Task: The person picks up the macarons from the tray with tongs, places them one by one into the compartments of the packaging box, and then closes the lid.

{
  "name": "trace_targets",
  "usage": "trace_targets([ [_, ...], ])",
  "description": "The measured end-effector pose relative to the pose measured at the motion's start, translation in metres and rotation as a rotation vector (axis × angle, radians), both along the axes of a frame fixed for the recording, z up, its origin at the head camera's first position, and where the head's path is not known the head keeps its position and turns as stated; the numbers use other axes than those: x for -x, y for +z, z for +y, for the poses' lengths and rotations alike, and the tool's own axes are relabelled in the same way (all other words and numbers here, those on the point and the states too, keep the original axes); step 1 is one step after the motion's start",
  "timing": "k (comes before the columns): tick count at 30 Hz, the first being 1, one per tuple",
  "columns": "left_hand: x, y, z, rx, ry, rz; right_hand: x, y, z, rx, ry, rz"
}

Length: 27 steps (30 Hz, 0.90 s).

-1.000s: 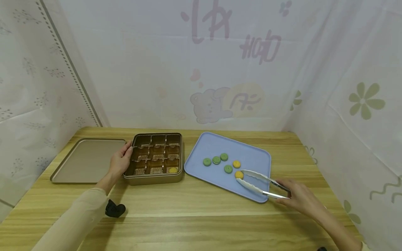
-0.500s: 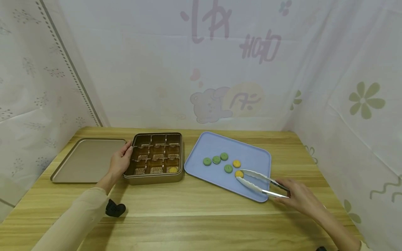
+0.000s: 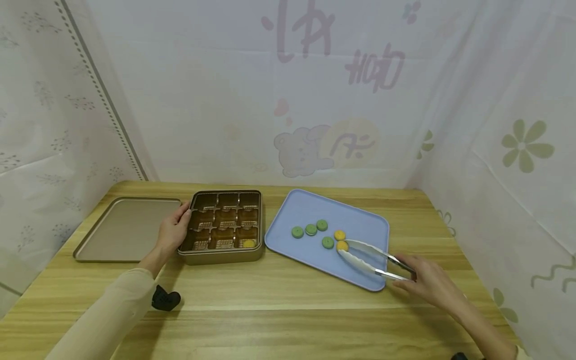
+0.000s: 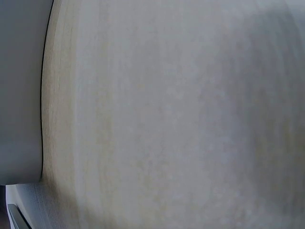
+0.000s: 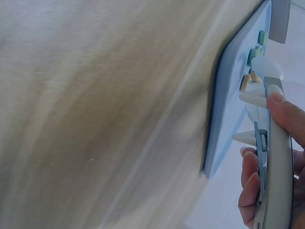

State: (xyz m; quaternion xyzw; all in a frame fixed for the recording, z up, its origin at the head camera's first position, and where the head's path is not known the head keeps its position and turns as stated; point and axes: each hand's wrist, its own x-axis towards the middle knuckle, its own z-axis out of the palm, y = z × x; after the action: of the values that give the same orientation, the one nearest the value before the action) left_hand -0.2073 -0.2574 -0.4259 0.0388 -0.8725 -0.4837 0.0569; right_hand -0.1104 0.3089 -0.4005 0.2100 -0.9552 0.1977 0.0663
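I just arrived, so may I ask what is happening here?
A person's right hand holds white-tipped metal tongs around a small yellow disc on the blue rectangular tray. The left hand touches the left side of a square bronze box, whose near right compartment holds one yellow disc. Another yellow disc and four green discs lie on the tray.

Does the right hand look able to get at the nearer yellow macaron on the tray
Likely yes: the right hand holds tongs with their tips right at the nearer yellow macaron, and nothing seems to block their way.
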Motion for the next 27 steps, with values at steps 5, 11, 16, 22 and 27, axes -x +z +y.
trace_targets([
  [5, 0.001, 0.0, 0.0, -0.014, 0.0, -0.009, 0.007, 0.007, -0.009, 0.009, -0.007, -0.045],
  [11, 0.002, -0.001, -0.001, -0.016, 0.011, -0.006, 0.017, 0.016, -0.031, 0.004, 0.037, -0.043],
  [16, 0.001, -0.001, -0.001, -0.018, -0.004, 0.004, 0.027, 0.023, -0.06, 0.008, 0.079, -0.046],
  [22, 0.0, 0.0, -0.002, -0.011, -0.015, 0.015, 0.041, 0.033, -0.105, 0.064, 0.19, 0.006],
  [27, 0.001, -0.001, -0.001, -0.025, -0.004, 0.005, 0.051, 0.041, -0.141, 0.079, 0.281, 0.044],
])
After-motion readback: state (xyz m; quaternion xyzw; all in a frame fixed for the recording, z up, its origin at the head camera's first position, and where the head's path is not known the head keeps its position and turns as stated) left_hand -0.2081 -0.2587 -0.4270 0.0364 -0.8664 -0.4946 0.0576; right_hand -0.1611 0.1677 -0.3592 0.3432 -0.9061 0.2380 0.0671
